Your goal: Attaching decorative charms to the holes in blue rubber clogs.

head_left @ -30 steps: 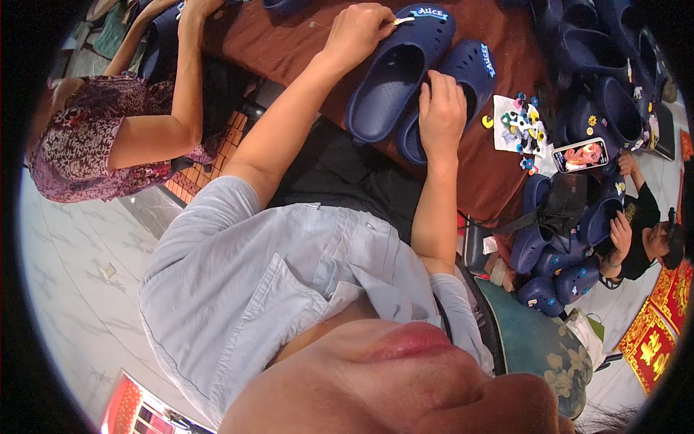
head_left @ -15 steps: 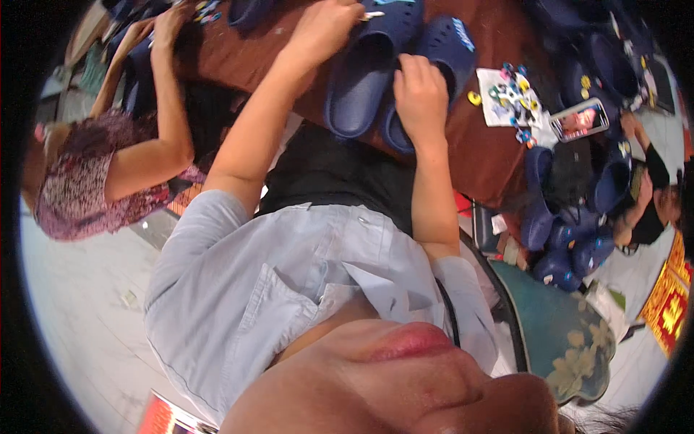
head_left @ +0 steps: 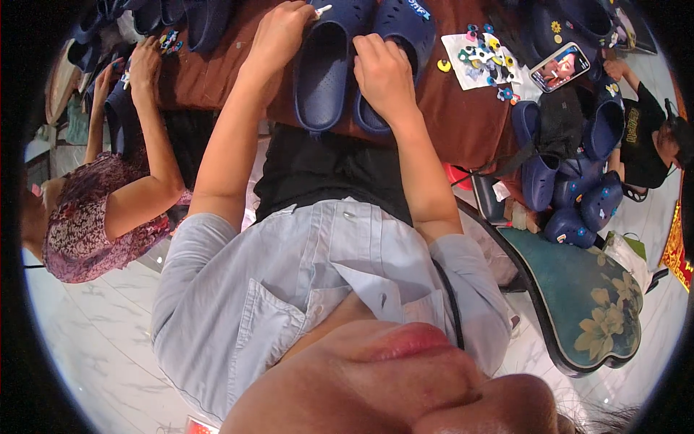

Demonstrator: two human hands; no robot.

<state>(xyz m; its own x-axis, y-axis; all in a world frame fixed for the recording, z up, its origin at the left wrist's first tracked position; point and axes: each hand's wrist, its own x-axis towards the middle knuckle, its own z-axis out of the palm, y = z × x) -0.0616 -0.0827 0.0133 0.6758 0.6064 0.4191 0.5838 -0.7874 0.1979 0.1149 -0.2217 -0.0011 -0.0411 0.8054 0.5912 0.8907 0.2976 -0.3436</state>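
Your left hand [head_left: 284, 32] pinches a small white charm [head_left: 323, 11] against the left navy clog [head_left: 320, 79]; right hand [head_left: 384, 76] rests on the right navy clog [head_left: 405, 29], probably bracing it, can't tell if gripping. Both sit heels toward you at the worktop [head_left: 466, 116]'s near edge, likely for reach.

Clogs [head_left: 319, 87] navy; tablecloth [head_left: 463, 121] brown; shirt [head_left: 289, 253] pale blue; chair seat [head_left: 557, 278] teal, pale floral.

- Paired clogs [head_left: 318, 79]: smooth, matt, foam-like plastic, finely dimpled inside
- Tablecloth [head_left: 452, 119]: creased cloth with a faint sheen
- Small charms [head_left: 494, 44]: glossy, plastic-looking
- Sheet beneath them [head_left: 452, 45]: thin, paper-like
- Phone screen [head_left: 560, 67]: glossy, glass-like
- Shirt [head_left: 210, 304]: matt woven cloth, wrinkled
- Floor [head_left: 101, 325]: smooth, polished, marble-patterned
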